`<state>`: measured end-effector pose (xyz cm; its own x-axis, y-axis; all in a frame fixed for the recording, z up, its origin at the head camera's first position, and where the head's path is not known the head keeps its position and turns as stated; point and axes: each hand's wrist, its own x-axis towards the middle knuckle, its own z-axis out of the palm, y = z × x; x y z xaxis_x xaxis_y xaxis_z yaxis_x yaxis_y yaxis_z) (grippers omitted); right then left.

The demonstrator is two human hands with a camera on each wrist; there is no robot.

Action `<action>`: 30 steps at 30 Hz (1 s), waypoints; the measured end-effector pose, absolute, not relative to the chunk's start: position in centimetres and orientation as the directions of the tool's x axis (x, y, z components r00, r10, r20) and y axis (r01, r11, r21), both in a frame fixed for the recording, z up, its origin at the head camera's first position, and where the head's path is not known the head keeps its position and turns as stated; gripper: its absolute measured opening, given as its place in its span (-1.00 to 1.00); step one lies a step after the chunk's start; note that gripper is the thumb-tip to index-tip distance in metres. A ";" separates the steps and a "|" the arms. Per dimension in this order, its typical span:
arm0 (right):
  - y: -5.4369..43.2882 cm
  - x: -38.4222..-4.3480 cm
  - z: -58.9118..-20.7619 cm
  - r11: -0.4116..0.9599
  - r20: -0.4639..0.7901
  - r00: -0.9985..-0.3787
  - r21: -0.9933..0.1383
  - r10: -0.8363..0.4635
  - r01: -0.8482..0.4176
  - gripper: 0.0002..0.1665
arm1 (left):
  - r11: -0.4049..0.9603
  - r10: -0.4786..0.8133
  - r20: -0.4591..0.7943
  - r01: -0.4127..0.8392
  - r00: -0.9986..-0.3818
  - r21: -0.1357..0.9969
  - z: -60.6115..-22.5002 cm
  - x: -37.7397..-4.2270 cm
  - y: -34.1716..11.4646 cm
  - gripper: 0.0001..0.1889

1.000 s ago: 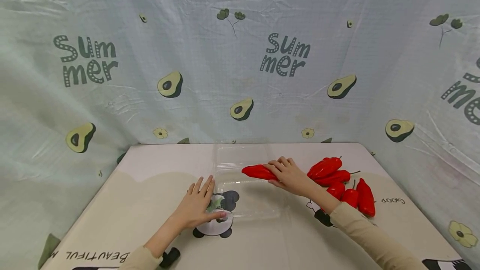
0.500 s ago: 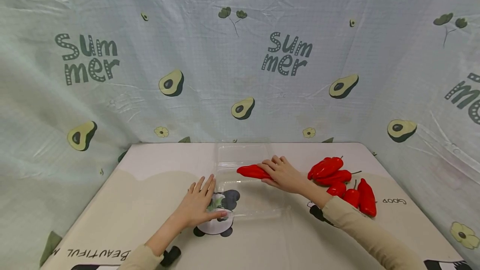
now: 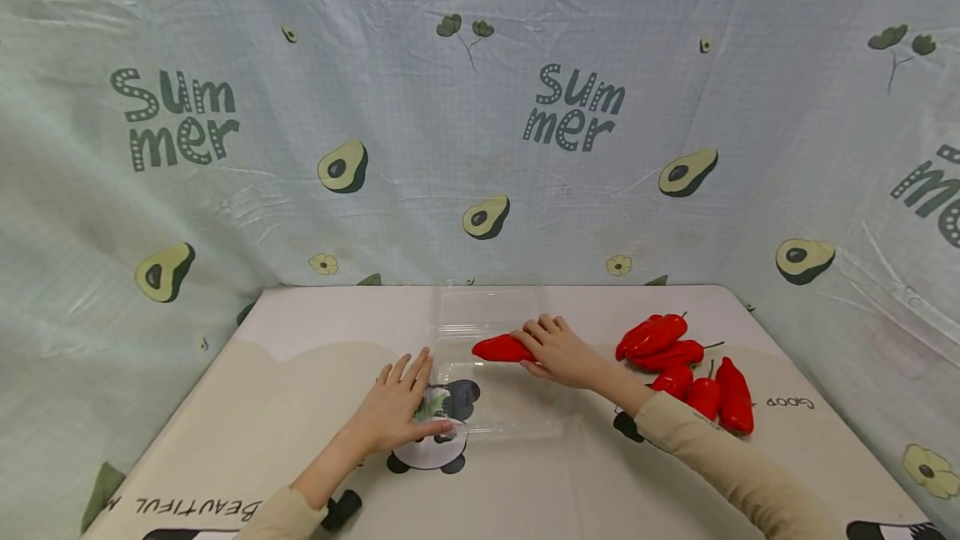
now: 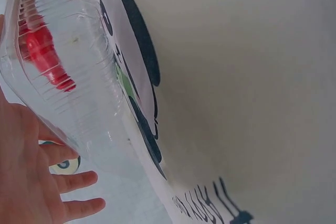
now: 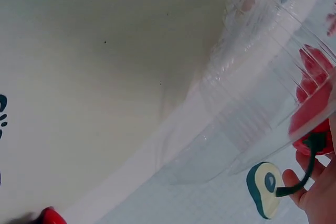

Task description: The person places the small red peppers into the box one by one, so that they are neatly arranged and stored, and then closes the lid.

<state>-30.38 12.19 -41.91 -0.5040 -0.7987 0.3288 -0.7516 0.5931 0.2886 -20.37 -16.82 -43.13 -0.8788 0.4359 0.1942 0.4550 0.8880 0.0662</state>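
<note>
Now placing: right hand [image 3: 558, 350] grips red pepper [image 3: 501, 348] over clear container [image 3: 491, 419]; left hand [image 3: 393, 411] lies flat, fingers straight, steadying container's left edge. Next: lower, let go.

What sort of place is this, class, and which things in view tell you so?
Probably a staged tabletop set, not a real kitchen: a printed avocado sheet hangs as backdrop, a cartoon panda mat covers the table, and glossy red peppers lie beside a clear tray.
</note>
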 end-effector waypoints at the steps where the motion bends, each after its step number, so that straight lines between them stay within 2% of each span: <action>1: 12.1 -30.4 -41.9 0.592 0.322 -0.506 0.286 -0.800 -0.753 -0.47 | 0.888 0.436 0.193 0.455 -0.879 0.067 -43.1 -20.4 -16.8 0.02; 16: 11.1 -30.4 -42.1 0.553 0.290 -0.474 0.359 -0.832 -0.752 -0.48 | 0.889 0.432 0.181 0.451 -0.883 0.077 -43.3 -20.5 -16.9 0.03; 23: 10.6 -30.5 -42.0 0.537 0.293 -0.455 0.346 -0.841 -0.769 -0.48 | 0.892 0.427 0.176 0.445 -0.887 0.081 -43.4 -20.6 -16.9 0.03; 30: 10.0 -30.5 -42.0 0.533 0.266 -0.464 0.352 -0.845 -0.770 -0.49 | 0.895 0.422 0.168 0.439 -0.891 0.078 -43.3 -20.5 -16.9 0.03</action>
<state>-30.52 9.97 -41.96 -0.4637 -0.8451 0.2661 -0.7695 0.5330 0.3518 -20.52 -16.88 -43.33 -0.8910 0.4218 0.1676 0.4385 0.8953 0.0780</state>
